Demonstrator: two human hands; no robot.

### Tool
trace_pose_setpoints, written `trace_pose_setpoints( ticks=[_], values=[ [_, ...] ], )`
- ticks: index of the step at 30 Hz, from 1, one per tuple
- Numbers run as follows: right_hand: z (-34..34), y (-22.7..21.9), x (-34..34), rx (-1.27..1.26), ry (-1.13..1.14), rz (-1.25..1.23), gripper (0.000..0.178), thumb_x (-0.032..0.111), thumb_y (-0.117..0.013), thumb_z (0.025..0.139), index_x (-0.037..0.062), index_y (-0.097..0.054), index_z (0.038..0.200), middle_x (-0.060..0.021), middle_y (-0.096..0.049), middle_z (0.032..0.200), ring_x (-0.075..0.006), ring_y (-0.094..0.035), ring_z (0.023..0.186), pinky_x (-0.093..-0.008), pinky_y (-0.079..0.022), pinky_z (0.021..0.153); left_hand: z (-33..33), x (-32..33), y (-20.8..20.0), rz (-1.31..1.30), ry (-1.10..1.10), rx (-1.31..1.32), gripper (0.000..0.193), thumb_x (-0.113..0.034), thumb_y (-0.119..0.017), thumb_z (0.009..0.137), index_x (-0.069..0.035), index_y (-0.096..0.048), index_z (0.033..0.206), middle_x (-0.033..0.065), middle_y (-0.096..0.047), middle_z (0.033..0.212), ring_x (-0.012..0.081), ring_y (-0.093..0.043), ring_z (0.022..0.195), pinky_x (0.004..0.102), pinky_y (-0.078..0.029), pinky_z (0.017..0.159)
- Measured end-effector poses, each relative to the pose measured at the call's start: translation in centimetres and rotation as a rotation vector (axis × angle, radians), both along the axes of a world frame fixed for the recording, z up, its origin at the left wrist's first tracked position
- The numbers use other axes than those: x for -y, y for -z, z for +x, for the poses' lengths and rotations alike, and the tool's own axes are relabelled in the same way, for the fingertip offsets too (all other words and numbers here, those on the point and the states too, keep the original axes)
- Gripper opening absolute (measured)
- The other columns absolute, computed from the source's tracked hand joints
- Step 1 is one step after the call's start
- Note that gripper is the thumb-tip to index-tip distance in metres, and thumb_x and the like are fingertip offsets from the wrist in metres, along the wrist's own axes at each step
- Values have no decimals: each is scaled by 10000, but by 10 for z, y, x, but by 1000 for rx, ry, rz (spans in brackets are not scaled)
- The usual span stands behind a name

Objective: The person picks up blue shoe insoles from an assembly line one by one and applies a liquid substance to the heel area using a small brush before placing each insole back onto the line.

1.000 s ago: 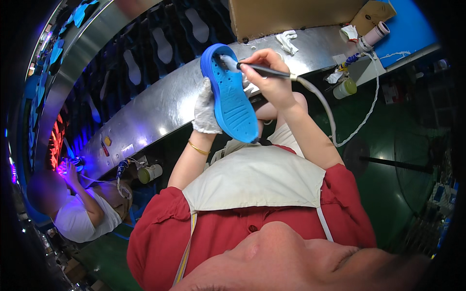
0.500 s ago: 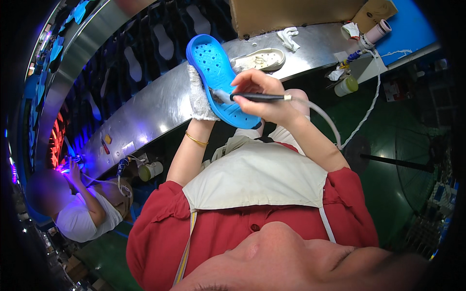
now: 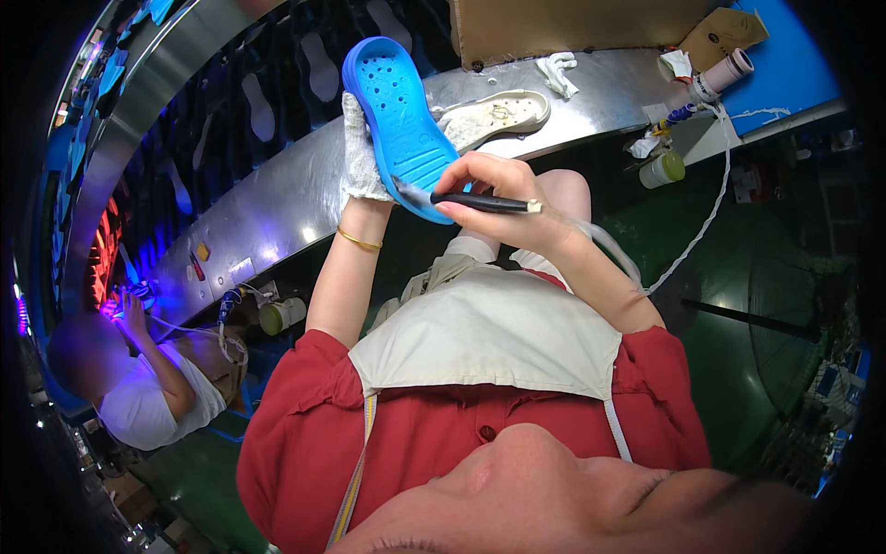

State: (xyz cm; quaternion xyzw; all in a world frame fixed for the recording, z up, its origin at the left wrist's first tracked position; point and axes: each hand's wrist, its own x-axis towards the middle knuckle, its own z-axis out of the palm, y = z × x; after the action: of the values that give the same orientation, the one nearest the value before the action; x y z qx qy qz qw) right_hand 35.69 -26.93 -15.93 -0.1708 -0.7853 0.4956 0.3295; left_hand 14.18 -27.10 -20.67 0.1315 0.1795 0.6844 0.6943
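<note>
A bright blue foam shoe sole (image 3: 399, 120) with a raised rim and small holes in its far end is held up in front of me. My left hand (image 3: 363, 162), in a white glove, grips it along its left side; most of its fingers are hidden behind the sole. My bare right hand (image 3: 506, 189) is closed around a black-handled brush (image 3: 489, 202) with a clear tube trailing from its back end. The brush's pale bristles touch the near end of the sole, by its left rim. Just beyond my right hand, an off-white shoe sole (image 3: 503, 118) lies on the metal ledge.
The metal ledge (image 3: 286, 198) curves along a dark conveyor (image 3: 277, 55) carrying several soles. A white glove (image 3: 557, 74) and a cardboard box (image 3: 572, 28) are at the back. A lidded jar (image 3: 662, 170) hangs at right. Another person (image 3: 157, 397) works at far left.
The blue sole and my left hand have shifted slightly up and left. The bristles have moved from the sole's left middle toward its near end.
</note>
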Motion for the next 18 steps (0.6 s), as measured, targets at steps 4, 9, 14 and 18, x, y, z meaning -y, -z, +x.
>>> trace_pose_setpoints(
  ticks=[4,9,14,18],
  values=[
    [4,12,-18,-108,28,-439,130,71,-700,813,9,-628,901,-16,-640,853,-73,-591,796,-223,-489,712,7,3,-5,82,-24,2,814,-721,-449,820,-63,-471,1299,164,-585,1201,335,-582,1057,465,-479,937],
    [12,16,-44,-288,123,-357,126,45,-673,843,8,-610,945,-56,-652,906,-96,-607,824,-243,-506,761,45,25,-10,135,50,140,880,-740,-387,829,-84,-352,1415,156,-439,1371,310,-425,1254,481,-322,1081],
    [-4,17,-9,-228,91,-279,151,82,-706,822,27,-603,917,-47,-638,845,-83,-598,775,-233,-502,678,44,15,1,48,-123,-55,830,-727,-340,855,-77,-404,1367,137,-480,1326,279,-489,1175,458,-423,995],
    [-1,13,-8,-284,91,-557,130,62,-691,831,24,-613,928,-36,-639,837,-58,-579,710,-208,-489,598,47,13,-21,60,-148,23,827,-725,-362,850,-72,-415,1355,142,-482,1327,278,-499,1169,430,-470,941]
  ],
)
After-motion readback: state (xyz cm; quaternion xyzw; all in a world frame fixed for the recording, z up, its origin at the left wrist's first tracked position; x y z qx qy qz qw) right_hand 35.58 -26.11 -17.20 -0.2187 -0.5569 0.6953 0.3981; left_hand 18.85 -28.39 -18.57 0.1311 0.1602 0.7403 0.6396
